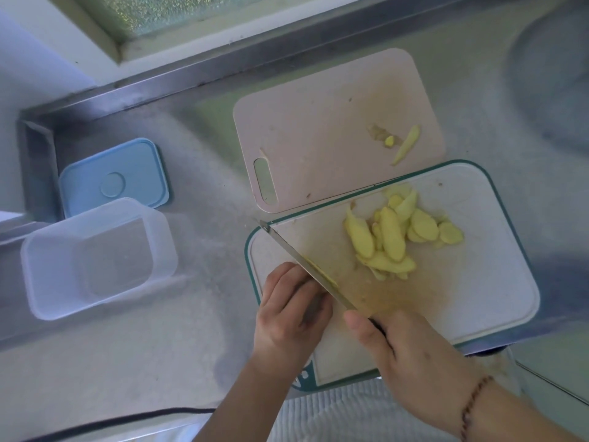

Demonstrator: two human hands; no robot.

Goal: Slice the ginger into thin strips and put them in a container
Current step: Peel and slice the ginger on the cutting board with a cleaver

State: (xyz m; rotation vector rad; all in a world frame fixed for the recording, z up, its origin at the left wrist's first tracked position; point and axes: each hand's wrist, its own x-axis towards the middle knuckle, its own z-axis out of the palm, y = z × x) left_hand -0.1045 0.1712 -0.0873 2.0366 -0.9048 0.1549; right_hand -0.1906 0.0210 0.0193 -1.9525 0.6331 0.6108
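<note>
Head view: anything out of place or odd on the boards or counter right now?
Mostly tidy. The pink cutting board lies askew, its near corner overlapping the teal-rimmed white cutting board. A stray ginger piece and trimmings sit on the pink one, apart from the yellow ginger slice pile. The clear plastic container holds nothing yet.

Brushed, dull steel counter (178, 339); translucent frosted plastic container (95, 256); matt, stained plastic boards (478, 282); shiny metal knife blade (296, 256).
</note>
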